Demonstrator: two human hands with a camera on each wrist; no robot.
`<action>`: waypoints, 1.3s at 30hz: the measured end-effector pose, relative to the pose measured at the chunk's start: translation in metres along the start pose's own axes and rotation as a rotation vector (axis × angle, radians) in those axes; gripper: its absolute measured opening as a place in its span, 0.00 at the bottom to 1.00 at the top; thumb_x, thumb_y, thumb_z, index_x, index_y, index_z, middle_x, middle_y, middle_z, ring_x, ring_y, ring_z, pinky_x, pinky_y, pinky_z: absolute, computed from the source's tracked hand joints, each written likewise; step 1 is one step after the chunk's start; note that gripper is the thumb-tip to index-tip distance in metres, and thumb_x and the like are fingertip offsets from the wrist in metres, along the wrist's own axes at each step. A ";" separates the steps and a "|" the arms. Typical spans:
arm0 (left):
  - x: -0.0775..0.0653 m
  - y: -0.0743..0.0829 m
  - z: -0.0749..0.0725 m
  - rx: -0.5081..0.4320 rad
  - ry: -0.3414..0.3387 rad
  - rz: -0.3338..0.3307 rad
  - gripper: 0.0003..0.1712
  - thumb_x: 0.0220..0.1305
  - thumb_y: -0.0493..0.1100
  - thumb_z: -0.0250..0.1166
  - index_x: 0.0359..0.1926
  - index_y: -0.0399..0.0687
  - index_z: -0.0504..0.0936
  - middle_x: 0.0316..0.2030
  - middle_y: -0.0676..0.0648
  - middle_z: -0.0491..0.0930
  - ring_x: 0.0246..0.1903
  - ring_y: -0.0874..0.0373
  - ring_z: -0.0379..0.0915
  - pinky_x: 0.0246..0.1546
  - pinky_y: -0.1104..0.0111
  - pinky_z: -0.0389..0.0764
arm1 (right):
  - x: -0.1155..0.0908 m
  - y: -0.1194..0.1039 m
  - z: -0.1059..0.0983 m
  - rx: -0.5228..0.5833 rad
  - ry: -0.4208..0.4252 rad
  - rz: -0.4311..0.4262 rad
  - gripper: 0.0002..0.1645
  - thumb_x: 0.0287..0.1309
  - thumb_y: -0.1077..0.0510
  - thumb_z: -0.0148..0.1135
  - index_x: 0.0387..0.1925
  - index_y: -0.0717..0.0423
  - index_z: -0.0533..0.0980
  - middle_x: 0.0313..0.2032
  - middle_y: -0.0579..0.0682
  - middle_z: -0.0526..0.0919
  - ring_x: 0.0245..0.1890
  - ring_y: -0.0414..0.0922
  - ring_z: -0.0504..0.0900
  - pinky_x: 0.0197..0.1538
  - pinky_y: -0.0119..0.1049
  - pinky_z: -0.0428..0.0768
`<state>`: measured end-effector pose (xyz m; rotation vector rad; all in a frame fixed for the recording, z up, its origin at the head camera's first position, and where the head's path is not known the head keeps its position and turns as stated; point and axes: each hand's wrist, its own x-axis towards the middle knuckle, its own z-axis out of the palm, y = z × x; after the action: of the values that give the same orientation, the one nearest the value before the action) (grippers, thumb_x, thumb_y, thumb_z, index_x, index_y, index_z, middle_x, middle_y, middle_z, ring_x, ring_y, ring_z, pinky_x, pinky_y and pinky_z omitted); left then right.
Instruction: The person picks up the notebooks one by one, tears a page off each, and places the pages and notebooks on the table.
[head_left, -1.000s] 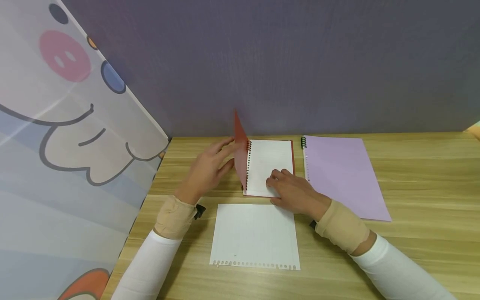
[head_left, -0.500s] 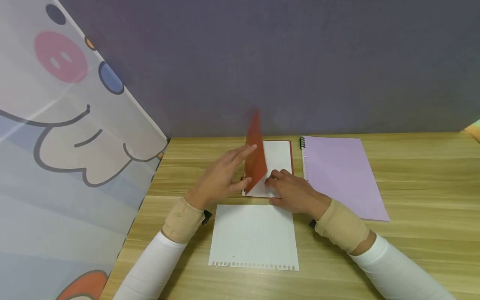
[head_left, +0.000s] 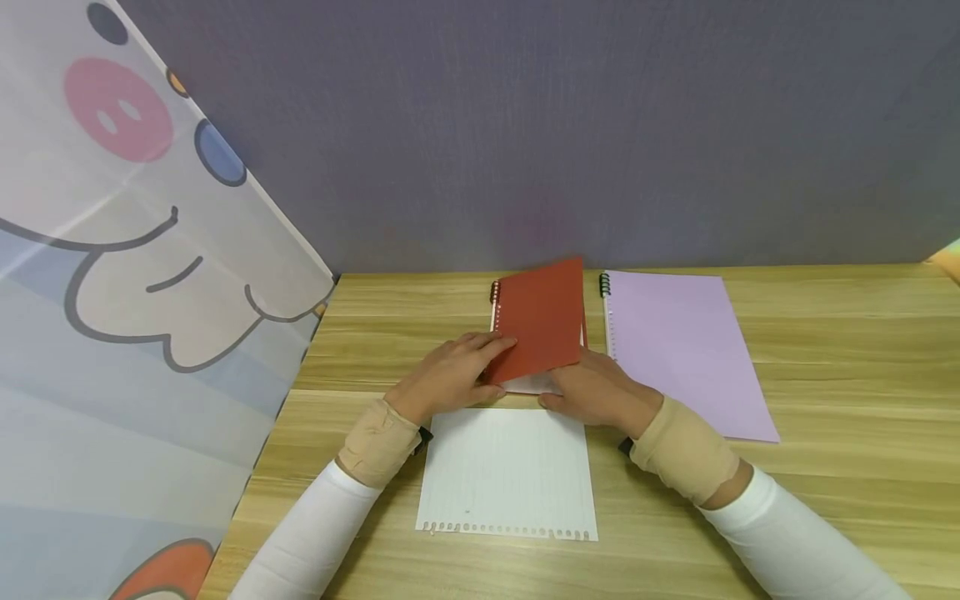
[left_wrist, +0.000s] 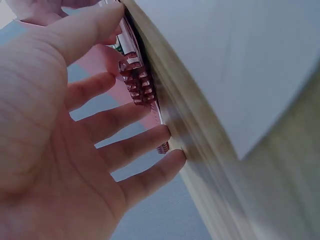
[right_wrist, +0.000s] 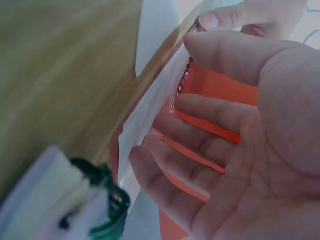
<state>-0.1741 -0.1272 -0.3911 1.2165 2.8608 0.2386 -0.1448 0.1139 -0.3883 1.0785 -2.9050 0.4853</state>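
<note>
A red spiral notebook (head_left: 540, 312) lies at the back of the table, its front cover lowered over the pages at a slight tilt. My left hand (head_left: 450, 375) is at its binding side, fingertips on the red cover near the lower left. Relaxed, spread fingers show in the left wrist view beside the dark red coil (left_wrist: 137, 82). My right hand (head_left: 600, 390) rests at the notebook's lower right corner, fingers hidden under the cover in the head view. In the right wrist view those fingers lie loosely extended against the white pages (right_wrist: 155, 97), beneath the red cover (right_wrist: 220, 87).
A loose white sheet (head_left: 506, 475) with torn punch holes lies in front of the notebook. Right of it is a lilac notebook (head_left: 690, 350) with a green coil (right_wrist: 112, 205). A grey panel (head_left: 562, 142) stands behind the wooden table (head_left: 847, 375); a printed panel (head_left: 150, 333) stands left.
The red cover has swung from upright at the left down to the right over the pages and right fingers. My left hand followed it rightward and lower. My right hand has stayed put.
</note>
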 end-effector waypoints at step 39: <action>0.001 0.004 -0.002 0.114 -0.067 -0.121 0.40 0.58 0.68 0.53 0.65 0.53 0.64 0.63 0.40 0.61 0.61 0.50 0.56 0.50 0.52 0.64 | -0.018 -0.003 -0.051 0.207 -0.466 0.043 0.23 0.58 0.39 0.53 0.52 0.40 0.71 0.45 0.37 0.75 0.46 0.38 0.73 0.48 0.38 0.67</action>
<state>-0.1725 -0.1238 -0.3890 1.0399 2.9118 0.0310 -0.1343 0.1385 -0.3405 1.3134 -3.3433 0.6228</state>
